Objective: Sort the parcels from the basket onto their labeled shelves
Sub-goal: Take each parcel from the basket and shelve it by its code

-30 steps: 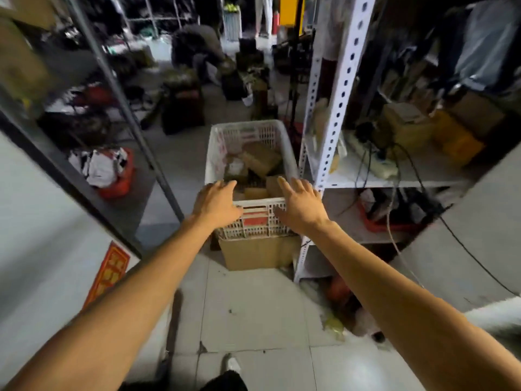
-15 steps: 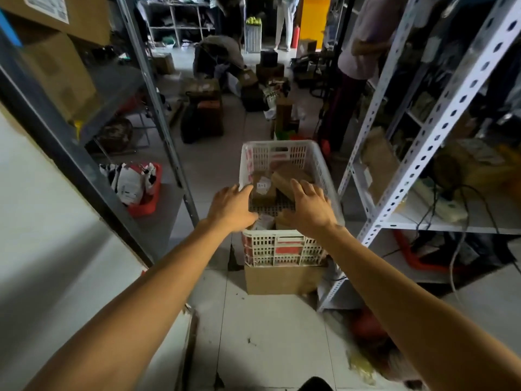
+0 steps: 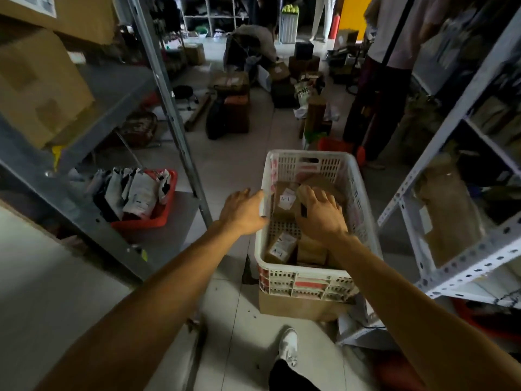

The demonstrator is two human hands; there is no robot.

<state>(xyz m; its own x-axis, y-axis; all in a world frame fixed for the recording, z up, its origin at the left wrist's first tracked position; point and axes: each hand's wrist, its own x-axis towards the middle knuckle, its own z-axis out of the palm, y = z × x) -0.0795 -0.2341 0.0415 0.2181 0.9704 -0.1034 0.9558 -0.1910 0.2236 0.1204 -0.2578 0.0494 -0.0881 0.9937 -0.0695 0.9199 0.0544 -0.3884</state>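
Left hand [image 3: 243,211] rests flat-fingered on the basket [image 3: 307,273] rim at nine o'clock; right hand [image 3: 320,214] reaches among parcels, grip unclear.

Two brown parcels [image 3: 285,203] [image 3: 280,247] in the basket [image 3: 307,165] each bear "A-1" (handwritten white labels).

Perforated plastic basket [image 3: 307,165], matt cardboard parcels [image 3: 280,248]

Right hand [image 3: 320,214] fingertips are hidden among parcels in basket [image 3: 363,221]; grasp not resolved. Carton [image 3: 298,307] beneath is mostly covered.
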